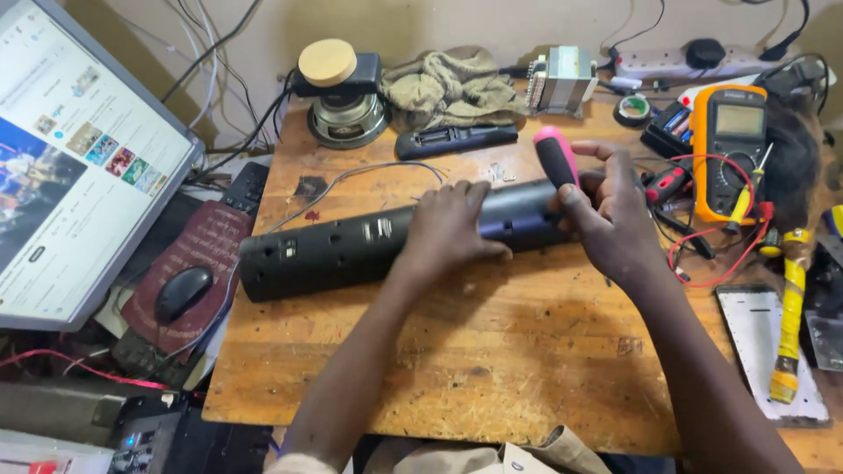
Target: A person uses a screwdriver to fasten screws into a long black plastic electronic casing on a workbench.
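Head view of a scarred wooden workbench. One long black plastic tube-shaped speaker housing lies across the bench centre, its length running from 9 o'clock to 3 o'clock, with small round holes and two pale rectangular labels on its upper face.

The left hand rests palm-down on the middle of the housing, fingers spread flat and pressing it to the bench. The right hand, at 3 o'clock of the left, has its fingers wrapped around one screwdriver with a black-and-pink handle, held upright against the housing's right end.

Counted around them:
- One yellow-cased digital multimeter at 2 o'clock, with red and black leads looping below it.
- One black remote control at 12 o'clock, behind the housing.
- One bare loudspeaker driver at 11 o'clock, a round wooden disc resting above it.
- One crumpled olive cloth beside the driver.
- One grey metal transformer at 1 o'clock.
- One black computer mouse at 9 o'clock, on a dark red pad with faint pale print.
- One flat monitor at 10 o'clock, screen lit with small coloured picture tiles.
- One yellow-handled tool at 4 o'clock, lying on a white rectangular panel.
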